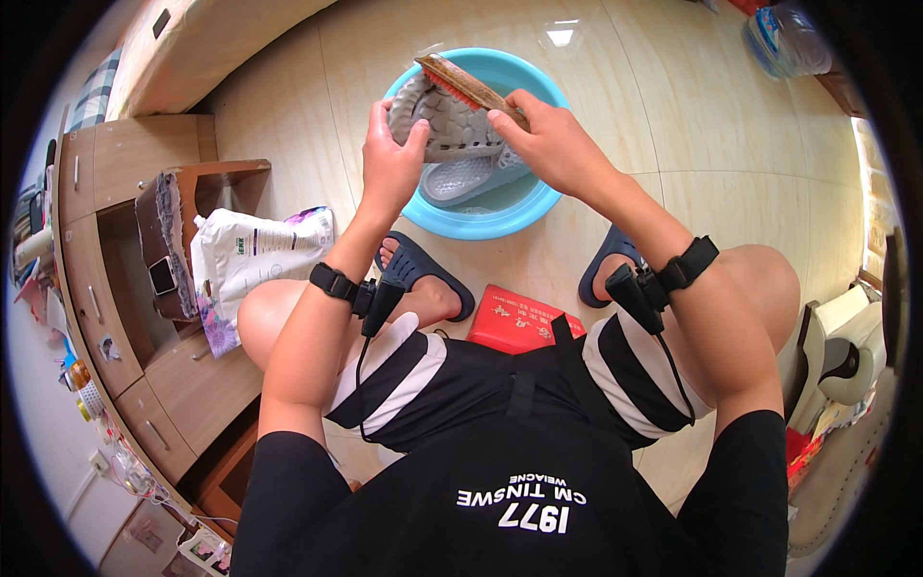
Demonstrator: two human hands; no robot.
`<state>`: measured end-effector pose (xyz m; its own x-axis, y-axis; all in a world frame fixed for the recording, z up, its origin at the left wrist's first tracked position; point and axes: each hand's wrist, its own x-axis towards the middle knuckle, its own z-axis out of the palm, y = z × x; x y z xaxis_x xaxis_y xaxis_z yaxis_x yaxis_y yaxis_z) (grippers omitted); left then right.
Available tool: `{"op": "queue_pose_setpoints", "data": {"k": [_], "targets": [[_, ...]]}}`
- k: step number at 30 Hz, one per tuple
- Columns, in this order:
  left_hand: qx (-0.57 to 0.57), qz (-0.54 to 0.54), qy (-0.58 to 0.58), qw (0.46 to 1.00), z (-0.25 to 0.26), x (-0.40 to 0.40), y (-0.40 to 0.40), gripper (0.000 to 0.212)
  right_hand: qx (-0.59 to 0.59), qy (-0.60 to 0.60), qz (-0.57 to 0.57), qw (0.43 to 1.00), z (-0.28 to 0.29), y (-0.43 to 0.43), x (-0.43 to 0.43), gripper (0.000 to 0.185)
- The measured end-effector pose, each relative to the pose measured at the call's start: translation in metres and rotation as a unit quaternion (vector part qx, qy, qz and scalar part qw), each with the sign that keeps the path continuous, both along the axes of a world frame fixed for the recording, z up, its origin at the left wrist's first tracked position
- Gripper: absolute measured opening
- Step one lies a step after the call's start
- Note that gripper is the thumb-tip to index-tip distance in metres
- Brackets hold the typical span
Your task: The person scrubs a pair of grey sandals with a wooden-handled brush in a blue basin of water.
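Observation:
My left hand (395, 155) grips a grey moulded slipper (451, 122) over a light blue plastic basin (469, 227). The slipper's patterned surface faces up, and dark holes run along its near edge. In my right hand (544, 144) is a wooden-backed scrubbing brush (472, 83). Its orange-red bristles point down onto or just above the slipper; I cannot tell whether they touch. Another grey slipper (458, 180) lies in the basin, in cloudy water (497, 198) with some foam by the near wall.
A red box (515, 317) with writing lies between my feet, which wear dark blue slippers (425, 270). To the left are a white printed bag (267, 241), a phone (163, 275) on a worn stool (162, 216), and wooden drawers (108, 317). A plastic bottle (786, 43) stands far right.

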<state>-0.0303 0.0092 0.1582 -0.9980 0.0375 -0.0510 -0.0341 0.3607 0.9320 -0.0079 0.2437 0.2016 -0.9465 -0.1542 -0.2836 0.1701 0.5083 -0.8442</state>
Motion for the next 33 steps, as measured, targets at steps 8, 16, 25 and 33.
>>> {"op": "queue_pose_setpoints", "data": {"k": [8, 16, 25, 33], "targets": [[-0.042, -0.029, 0.038, 0.998, 0.001, 0.002, 0.004, 0.045, 0.039, -0.004, -0.015, 0.999, -0.006, 0.000, -0.004, 0.047], [-0.061, -0.039, 0.041, 0.997, 0.015, 0.006, 0.012, 0.045, 0.058, 0.006, -0.002, 0.998, -0.003, 0.000, -0.004, 0.050], [-0.098, -0.046, 0.080, 0.991, 0.006, 0.005, 0.010, 0.042, 0.140, 0.072, 0.021, 0.987, 0.001, -0.002, -0.002, 0.047], [-0.077, -0.041, 0.061, 0.994, 0.010, 0.007, 0.011, 0.049, 0.117, 0.072, 0.037, 0.990, 0.003, -0.003, -0.001, 0.047]]}}
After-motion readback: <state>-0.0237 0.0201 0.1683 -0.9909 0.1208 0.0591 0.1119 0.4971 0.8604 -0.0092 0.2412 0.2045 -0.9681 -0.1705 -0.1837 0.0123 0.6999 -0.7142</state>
